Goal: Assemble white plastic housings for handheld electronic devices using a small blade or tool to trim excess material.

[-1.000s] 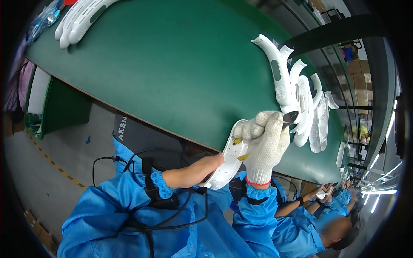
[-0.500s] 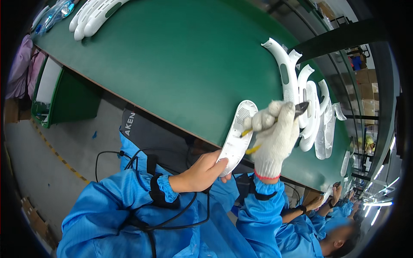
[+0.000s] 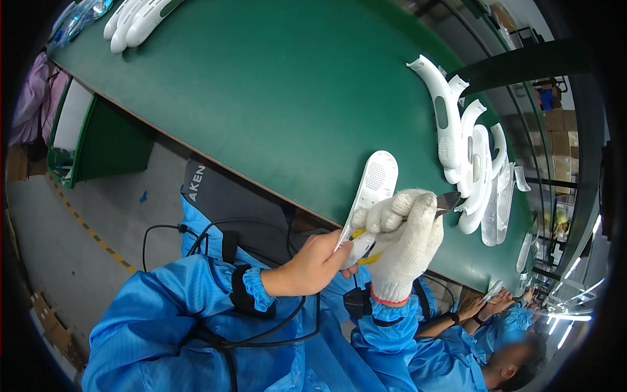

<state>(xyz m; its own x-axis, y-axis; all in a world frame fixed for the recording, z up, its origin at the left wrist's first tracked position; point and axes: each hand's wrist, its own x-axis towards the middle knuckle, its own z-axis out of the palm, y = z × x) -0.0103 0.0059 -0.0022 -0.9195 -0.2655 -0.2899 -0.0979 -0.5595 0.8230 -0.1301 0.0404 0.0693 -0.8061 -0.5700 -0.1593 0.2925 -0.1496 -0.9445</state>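
My bare left hand is closed around the lower end of a long white plastic shell, whose rounded upper end has a patch of small holes. The shell is tilted in front of the table's near edge. Over its lower half is my right hand in a white knit glove, closed on pliers with yellow handles. Their dark jaws point up and right, away from the shell. The glove hides most of the handles and part of the shell, so I cannot tell whether the glove touches it.
On the green table, several curved white shells lie at the right and more white parts at the far left. A green bin stands left below the table. A co-worker in blue works at the right.
My right hand has moved down and slightly left with the pliers and now covers more of the shell. The shell has turned slightly in my left hand.
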